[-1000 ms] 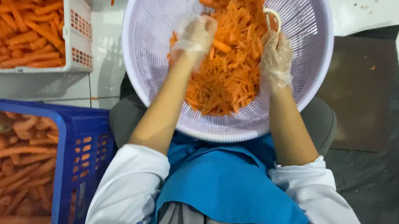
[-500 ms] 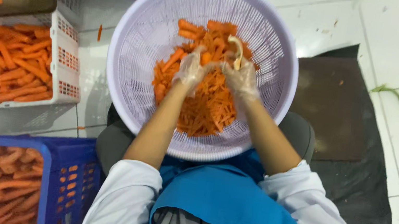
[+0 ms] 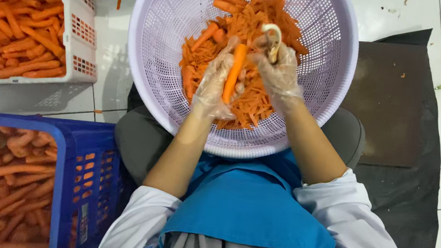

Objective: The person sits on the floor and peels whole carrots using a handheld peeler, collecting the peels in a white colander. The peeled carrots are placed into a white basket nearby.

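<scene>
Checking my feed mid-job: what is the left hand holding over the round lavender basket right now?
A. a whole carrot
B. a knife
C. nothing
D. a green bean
A: the gloved left hand grips a whole carrot upright over the peelings in the lavender basket, while the right hand holds a pale peeler beside it.

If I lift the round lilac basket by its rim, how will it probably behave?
The lilac basket is thin perforated plastic, so its rim may flex somewhat. The pile of carrot peelings lies toward the near side, so it might tip that way. It probably feels light for its size.
</scene>
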